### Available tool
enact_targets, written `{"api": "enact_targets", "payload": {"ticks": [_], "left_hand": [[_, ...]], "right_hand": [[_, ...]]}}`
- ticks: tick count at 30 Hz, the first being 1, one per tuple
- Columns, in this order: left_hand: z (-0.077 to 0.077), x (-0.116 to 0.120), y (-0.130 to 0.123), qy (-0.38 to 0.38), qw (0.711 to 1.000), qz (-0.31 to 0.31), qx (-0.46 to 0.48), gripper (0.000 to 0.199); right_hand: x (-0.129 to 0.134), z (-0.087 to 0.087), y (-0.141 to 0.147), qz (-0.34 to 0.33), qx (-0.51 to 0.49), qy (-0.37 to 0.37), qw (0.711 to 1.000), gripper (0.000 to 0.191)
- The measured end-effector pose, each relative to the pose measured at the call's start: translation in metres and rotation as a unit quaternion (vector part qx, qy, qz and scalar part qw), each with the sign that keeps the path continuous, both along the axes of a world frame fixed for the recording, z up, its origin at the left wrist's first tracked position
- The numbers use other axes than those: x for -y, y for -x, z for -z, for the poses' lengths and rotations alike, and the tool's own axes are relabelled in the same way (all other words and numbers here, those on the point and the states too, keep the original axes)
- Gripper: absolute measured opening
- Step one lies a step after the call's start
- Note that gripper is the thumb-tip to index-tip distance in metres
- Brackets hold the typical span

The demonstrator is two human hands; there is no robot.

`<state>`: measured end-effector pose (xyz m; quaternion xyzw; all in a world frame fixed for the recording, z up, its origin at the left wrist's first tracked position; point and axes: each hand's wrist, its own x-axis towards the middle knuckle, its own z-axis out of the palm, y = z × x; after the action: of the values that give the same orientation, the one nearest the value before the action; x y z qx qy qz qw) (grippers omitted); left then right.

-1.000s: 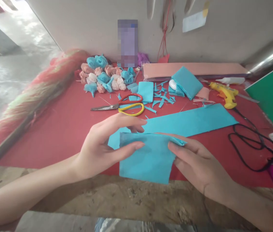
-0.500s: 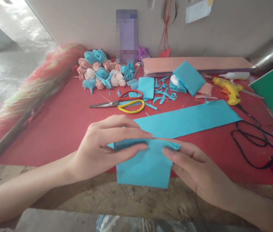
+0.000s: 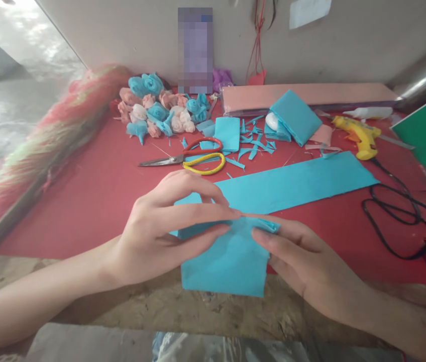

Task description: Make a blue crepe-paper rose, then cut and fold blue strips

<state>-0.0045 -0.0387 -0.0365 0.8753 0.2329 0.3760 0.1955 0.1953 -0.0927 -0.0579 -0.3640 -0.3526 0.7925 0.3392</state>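
Between my hands is a blue crepe paper piece, its upper edge folded over and its lower part hanging flat over the table's front edge. My left hand pinches the folded edge between thumb and fingers near the middle. At the fold's right end, my right hand grips it with the thumb in front and the fingers behind. Just beyond lies a long blue paper strip, partly hidden by my left hand. Scissors with one red and one yellow handle rest past my left hand.
Paper roses are heaped at the back left. Blue scraps and a folded blue paper packet lie mid-table. At right sit a yellow glue gun and its black cord. A pink paper pack lines the back.
My left index and other upper fingers have lifted a little and spread apart above the fold. The paper stays in both hands, nearly in the same place. The view has shifted slightly.
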Motion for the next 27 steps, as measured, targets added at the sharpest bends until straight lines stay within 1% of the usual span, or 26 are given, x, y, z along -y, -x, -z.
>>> {"api": "enact_targets", "payload": {"ticks": [3,6,9,13,16,20,23,27], "left_hand": [[-0.0009,-0.0003,0.0001,-0.055,0.998,0.027,-0.019,0.019],[-0.0009,-0.0002,0.0006,-0.093,0.993,0.059,-0.045,0.022],[0.0,0.0014,0.0001,-0.077,0.993,0.063,-0.07,0.022],[0.0017,0.0036,-0.0013,-0.033,0.995,0.061,-0.072,0.027],[0.0014,0.0038,-0.002,-0.015,0.995,0.066,-0.071,0.031],[0.0007,0.0037,-0.003,-0.009,0.995,0.071,-0.075,0.028],[0.0008,0.0038,-0.0047,-0.01,0.993,0.084,-0.084,0.031],[0.0022,0.0036,-0.0063,0.005,0.991,0.091,-0.1,0.033]], "right_hand": [[0.0015,-0.0001,0.0008,-0.018,0.027,-0.002,0.999,0.028],[0.0021,-0.0011,0.002,-0.039,0.067,-0.027,0.997,0.031],[0.0021,-0.0029,0.0032,-0.059,0.109,-0.043,0.991,0.033],[0.0023,-0.0037,0.0046,-0.077,0.108,-0.056,0.99,0.03],[0.0024,-0.0038,0.0053,-0.082,0.125,-0.058,0.987,0.03],[0.003,-0.0047,0.0049,-0.094,0.154,-0.061,0.982,0.03],[0.0039,-0.0029,0.0044,-0.099,0.168,-0.054,0.979,0.03],[0.0035,0.0025,0.005,-0.114,0.146,-0.065,0.981,0.031]]}}
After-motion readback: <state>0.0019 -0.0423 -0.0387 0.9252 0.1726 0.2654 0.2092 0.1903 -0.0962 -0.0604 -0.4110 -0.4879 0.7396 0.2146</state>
